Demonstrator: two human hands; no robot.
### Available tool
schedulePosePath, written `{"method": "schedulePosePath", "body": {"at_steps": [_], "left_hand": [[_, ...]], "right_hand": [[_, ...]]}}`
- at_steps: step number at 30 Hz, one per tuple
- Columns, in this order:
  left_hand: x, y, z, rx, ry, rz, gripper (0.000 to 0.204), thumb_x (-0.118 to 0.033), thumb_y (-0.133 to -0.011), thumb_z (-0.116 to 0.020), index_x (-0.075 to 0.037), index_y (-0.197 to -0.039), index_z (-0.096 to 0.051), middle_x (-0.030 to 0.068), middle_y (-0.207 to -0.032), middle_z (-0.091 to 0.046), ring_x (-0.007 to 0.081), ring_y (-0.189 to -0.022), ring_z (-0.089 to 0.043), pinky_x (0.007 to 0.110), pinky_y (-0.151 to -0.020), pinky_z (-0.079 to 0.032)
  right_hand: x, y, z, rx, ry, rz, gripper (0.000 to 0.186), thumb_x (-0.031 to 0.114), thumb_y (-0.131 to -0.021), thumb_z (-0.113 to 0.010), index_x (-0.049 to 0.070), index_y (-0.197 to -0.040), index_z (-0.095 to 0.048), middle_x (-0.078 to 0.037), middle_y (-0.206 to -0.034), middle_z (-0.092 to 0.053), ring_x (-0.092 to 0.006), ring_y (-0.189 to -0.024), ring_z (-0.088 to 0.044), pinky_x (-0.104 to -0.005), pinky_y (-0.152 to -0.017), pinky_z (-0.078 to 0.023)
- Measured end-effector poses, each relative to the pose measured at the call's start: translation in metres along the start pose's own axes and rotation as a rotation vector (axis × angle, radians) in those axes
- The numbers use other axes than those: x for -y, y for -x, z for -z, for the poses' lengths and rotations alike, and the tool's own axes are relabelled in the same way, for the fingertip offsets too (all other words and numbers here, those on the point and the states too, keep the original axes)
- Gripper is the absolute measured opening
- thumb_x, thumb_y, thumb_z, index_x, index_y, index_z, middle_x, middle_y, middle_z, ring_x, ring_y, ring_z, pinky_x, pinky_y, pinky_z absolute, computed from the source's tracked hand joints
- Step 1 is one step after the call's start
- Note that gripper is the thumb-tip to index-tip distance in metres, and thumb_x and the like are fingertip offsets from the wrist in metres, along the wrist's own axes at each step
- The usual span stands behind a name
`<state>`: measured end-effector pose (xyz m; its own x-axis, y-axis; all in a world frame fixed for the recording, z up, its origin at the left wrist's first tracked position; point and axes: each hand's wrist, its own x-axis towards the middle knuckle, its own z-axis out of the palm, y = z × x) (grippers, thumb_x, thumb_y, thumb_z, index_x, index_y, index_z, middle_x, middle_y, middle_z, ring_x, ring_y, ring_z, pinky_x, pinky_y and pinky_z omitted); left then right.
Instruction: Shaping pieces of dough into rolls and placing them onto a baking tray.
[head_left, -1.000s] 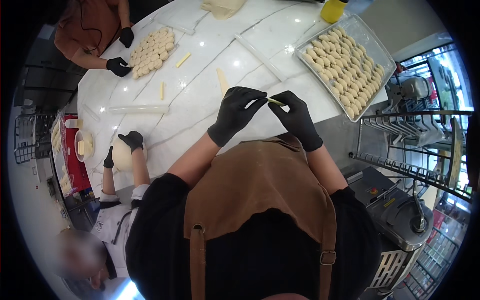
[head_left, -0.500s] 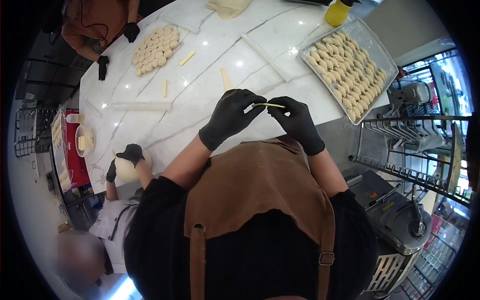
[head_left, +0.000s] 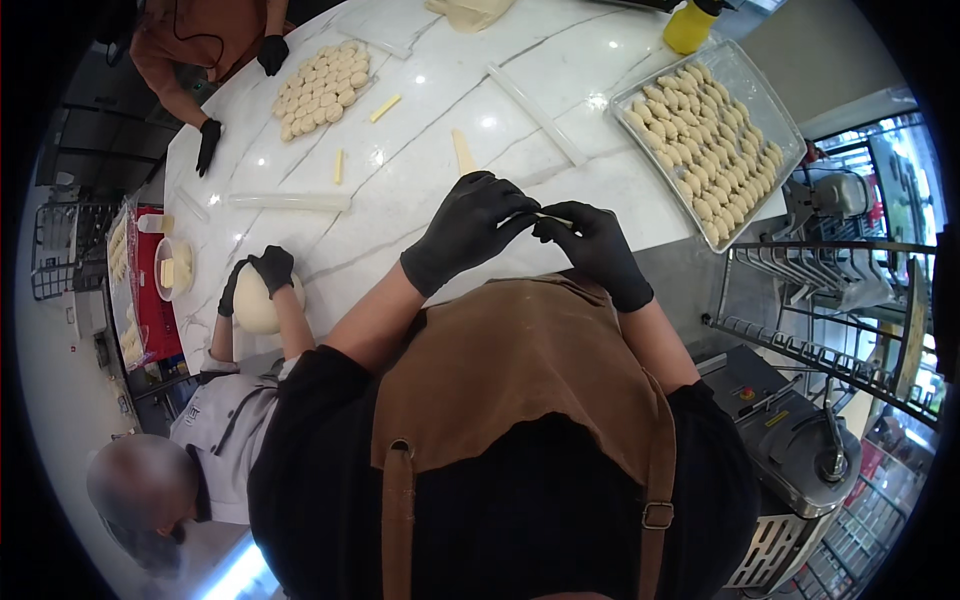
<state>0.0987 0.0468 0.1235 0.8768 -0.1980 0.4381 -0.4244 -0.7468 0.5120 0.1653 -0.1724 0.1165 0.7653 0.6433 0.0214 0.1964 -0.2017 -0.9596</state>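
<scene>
In black gloves, both my hands meet over the table's near edge. My left hand [head_left: 468, 228] has its fingertips closed on one end of a thin pale-yellow strip [head_left: 556, 219]. The other end is pinched between the thumb and fingers of my right hand [head_left: 598, 252]. The gloves cover most of the strip, so whether it is dough or butter I cannot tell. Just beyond my left hand, a flat tapering strip of dough [head_left: 462, 152] lies on the white marbled table [head_left: 400, 240].
A tray of shaped dough pieces [head_left: 705, 150] stands at the right. Round dough pieces [head_left: 322, 90], yellow sticks [head_left: 385, 108] and clear rolling pins [head_left: 290, 202] lie farther left. A co-worker's gloved hands [head_left: 272, 268] press a dough ball [head_left: 256, 300]; another person stands at the far left.
My fingers have closed farther over the strip, so less of it shows. The co-worker at the left has shifted both hands on the dough ball. My view has moved slightly.
</scene>
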Motion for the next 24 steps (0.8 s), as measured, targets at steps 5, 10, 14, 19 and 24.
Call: {"method": "schedulePosePath", "body": {"at_steps": [5, 10, 14, 19, 24], "left_hand": [[-0.008, -0.004, 0.001, -0.015, -0.037, -0.06, 0.009, -0.016, -0.089, -0.076, -0.013, -0.098, -0.075, -0.0015, -0.093, -0.07, 0.0199, -0.083, -0.063, 0.033, -0.091, -0.048], [-0.006, -0.005, -0.002, -0.008, -0.008, -0.06, 0.009, -0.014, -0.088, -0.076, -0.014, -0.097, -0.074, -0.0017, -0.092, -0.069, 0.02, -0.083, -0.063, 0.034, -0.091, -0.047], [-0.005, -0.006, -0.003, -0.007, -0.02, -0.075, 0.009, -0.014, -0.088, -0.076, -0.014, -0.096, -0.073, -0.0014, -0.092, -0.069, 0.02, -0.083, -0.062, 0.035, -0.091, -0.047], [-0.007, -0.006, -0.009, -0.032, -0.135, -0.122, 0.008, -0.012, -0.087, -0.075, -0.013, -0.095, -0.072, 0.0004, -0.092, -0.069, 0.0204, -0.084, -0.064, 0.035, -0.092, -0.048], [0.004, 0.0, -0.033, -0.015, -0.305, -0.155, 0.006, -0.01, -0.087, -0.073, -0.012, -0.092, -0.071, 0.0027, -0.092, -0.068, 0.0219, -0.085, -0.066, 0.035, -0.091, -0.05]], "right_hand": [[-0.005, 0.002, 0.001, 0.021, -0.061, -0.104, 0.014, 0.009, -0.094, -0.07, 0.002, -0.101, -0.078, -0.004, -0.083, -0.077, -0.014, -0.069, -0.065, -0.0256, -0.068, -0.051], [-0.001, 0.002, 0.001, 0.028, -0.198, -0.18, 0.015, 0.01, -0.095, -0.068, 0.0, -0.101, -0.076, -0.006, -0.081, -0.076, -0.0133, -0.071, -0.066, -0.0246, -0.069, -0.052], [0.0, 0.002, -0.001, 0.015, -0.302, -0.21, 0.015, 0.01, -0.096, -0.067, -0.002, -0.101, -0.074, -0.007, -0.08, -0.074, -0.0141, -0.071, -0.066, -0.0249, -0.07, -0.053], [-0.005, 0.001, -0.003, 0.002, -0.471, -0.28, 0.016, 0.01, -0.097, -0.065, -0.003, -0.101, -0.073, -0.008, -0.081, -0.072, -0.0153, -0.072, -0.066, -0.0252, -0.071, -0.052], [-0.026, -0.001, -0.011, -0.009, -0.74, -0.451, 0.017, 0.012, -0.097, -0.064, -0.003, -0.1, -0.072, -0.008, -0.086, -0.072, -0.0157, -0.075, -0.065, -0.0252, -0.072, -0.051]]}}
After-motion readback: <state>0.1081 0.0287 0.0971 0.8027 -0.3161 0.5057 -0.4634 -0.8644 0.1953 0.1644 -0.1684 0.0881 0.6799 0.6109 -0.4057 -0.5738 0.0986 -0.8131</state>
